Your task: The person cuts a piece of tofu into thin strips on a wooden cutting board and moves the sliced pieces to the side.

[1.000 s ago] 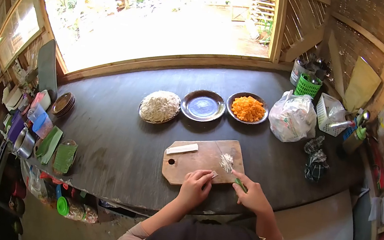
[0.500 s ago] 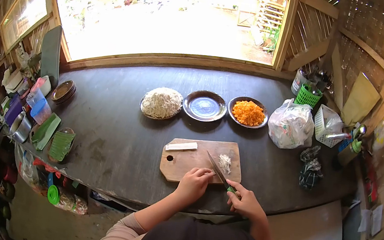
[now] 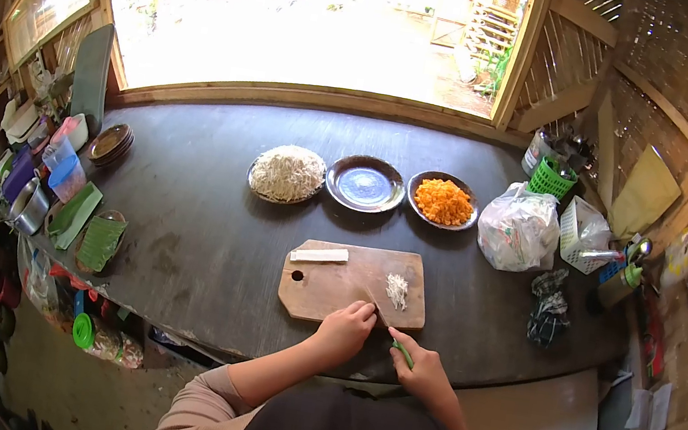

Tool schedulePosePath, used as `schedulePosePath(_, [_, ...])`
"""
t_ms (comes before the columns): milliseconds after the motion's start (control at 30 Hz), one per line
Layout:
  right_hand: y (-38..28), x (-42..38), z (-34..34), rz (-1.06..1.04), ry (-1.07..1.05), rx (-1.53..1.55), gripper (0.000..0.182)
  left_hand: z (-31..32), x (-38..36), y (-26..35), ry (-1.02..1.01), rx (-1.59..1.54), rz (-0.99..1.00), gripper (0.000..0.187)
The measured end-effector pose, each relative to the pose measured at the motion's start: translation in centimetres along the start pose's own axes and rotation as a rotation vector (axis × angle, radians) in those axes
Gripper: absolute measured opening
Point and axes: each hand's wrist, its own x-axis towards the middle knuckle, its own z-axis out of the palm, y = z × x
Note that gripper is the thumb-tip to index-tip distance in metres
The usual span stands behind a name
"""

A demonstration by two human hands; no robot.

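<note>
A wooden cutting board (image 3: 333,289) lies on the dark table near its front edge. My right hand (image 3: 419,370) is closed round the green handle of a knife (image 3: 382,315), whose blade points up and left over the board. Just left of the blade, my left hand (image 3: 348,327) rests at the board's front edge with curled fingers; what they hold is too small to make out. A white strip (image 3: 320,255) lies at the board's upper left, and a small pile of white shreds (image 3: 397,291) on its right side.
Behind the board stand a plate of white shreds (image 3: 288,174), an empty dark plate (image 3: 365,184) and a plate of orange pieces (image 3: 444,201). A white plastic bag (image 3: 519,228), baskets and a dark cloth (image 3: 550,306) are at the right. Leaf pieces (image 3: 102,241) lie left.
The knife has moved left and its blade now sits close against my left fingertips. The whole view has shifted slightly.
</note>
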Motion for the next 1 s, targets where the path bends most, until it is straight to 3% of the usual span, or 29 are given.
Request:
schedulePosePath(100, [-0.3, -0.1, -0.3, 0.01, -0.02, 0.003, 0.038, 0.1, -0.1, 0.2, -0.081, -0.014, -0.047, 0.03])
schedulePosePath(200, [-0.4, 0.2, -0.6, 0.065, -0.052, 0.02, 0.037, 1.0, -0.3, 0.2, 0.06, 0.031, -0.001, 0.03])
schedulePosePath(300, [0.4, 0.5, -0.2, -0.056, -0.005, -0.02, 0.036, 0.8, -0.3, 0.7, 0.018, 0.016, -0.041, 0.03])
schedulePosePath(467, [0.4, 0.6, -0.1, -0.138, 0.026, -0.029, 0.035, 1.1, -0.4, 0.7, 0.159, 0.022, -0.023, 0.027])
schedulePosePath(800, [-0.2, 0.1, -0.5, -0.074, -0.011, -0.008, 0.033, 1.0, -0.3, 0.6, 0.11, 0.096, 0.039, 0.025])
schedulePosePath(1000, [0.1, 0.3, -0.3, -0.047, -0.034, -0.043, 0.033, 0.8, -0.2, 0.8, 0.132, 0.036, -0.023, 0.025])
